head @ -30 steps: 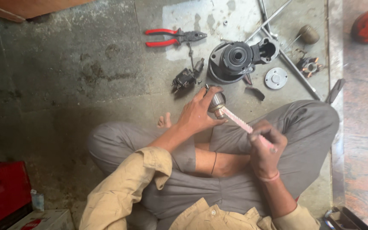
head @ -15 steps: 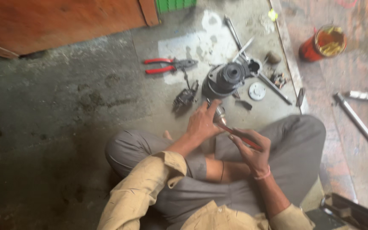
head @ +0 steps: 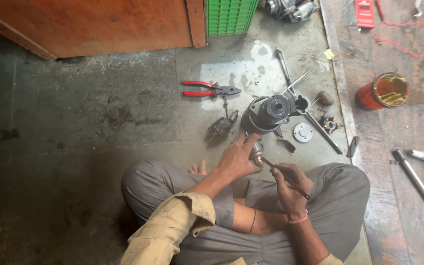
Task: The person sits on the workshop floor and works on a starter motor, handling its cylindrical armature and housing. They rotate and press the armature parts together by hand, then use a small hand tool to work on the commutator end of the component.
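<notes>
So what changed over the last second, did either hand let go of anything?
No. The camera tilted up, so the green crate and red can came into view. The left hand keeps its grip on the small metal part, and the right hand stays on the thin rod. The pliers lie unmoved.

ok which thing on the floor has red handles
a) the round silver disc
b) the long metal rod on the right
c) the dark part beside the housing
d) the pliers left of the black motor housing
d: the pliers lie on the concrete floor with two red handles pointing left, up and left of the black motor housing.
</notes>
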A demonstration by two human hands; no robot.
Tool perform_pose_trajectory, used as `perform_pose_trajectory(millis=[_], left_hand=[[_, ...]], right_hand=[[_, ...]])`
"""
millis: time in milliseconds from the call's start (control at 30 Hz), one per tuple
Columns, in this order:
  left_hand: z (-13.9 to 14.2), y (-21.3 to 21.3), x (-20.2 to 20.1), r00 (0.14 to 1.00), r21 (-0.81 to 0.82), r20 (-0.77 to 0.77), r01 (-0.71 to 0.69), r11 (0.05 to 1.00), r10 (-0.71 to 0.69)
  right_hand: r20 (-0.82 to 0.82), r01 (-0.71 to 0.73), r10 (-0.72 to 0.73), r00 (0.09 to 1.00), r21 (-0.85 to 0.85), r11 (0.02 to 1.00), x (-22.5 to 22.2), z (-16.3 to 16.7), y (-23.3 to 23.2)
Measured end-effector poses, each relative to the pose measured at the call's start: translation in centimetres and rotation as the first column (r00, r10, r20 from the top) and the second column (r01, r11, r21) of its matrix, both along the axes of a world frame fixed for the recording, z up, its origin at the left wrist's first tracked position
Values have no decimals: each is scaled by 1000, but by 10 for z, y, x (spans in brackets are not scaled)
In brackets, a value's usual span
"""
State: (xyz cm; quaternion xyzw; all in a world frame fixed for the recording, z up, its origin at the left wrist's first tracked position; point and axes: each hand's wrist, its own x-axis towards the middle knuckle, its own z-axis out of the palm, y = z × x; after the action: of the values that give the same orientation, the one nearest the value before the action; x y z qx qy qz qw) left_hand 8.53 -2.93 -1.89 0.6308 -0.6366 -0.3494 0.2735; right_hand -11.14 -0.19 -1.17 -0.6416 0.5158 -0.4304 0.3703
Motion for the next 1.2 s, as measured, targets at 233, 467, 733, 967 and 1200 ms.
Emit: perform_pose_trajectory(millis=[233, 467, 733, 967, 1200], left_hand=[[4, -11, -4, 998, 54, 54, 20, 998, -23], [-4, -17, -9, 998, 30, 57, -8, 1000, 6], [-5, -20, -8, 998, 44, 58, -23, 999, 20], [-9, -21, -9, 997, 33, 70, -40, 999, 38], [-8, -22, -8, 996, 30, 75, -43, 999, 41]], right_hand=[[-113, 3, -12, 993, -82, 997, 1, 9, -1], [-252, -6, -50, 966, -218, 976, 11, 8, 2], [-219, 58, -97, 971, -177, 982, 10, 3, 1], [-133, 27, -38, 990, -82, 996, 6, -9, 2], [-156, 32, -54, 986, -142, 989, 6, -14, 3]])
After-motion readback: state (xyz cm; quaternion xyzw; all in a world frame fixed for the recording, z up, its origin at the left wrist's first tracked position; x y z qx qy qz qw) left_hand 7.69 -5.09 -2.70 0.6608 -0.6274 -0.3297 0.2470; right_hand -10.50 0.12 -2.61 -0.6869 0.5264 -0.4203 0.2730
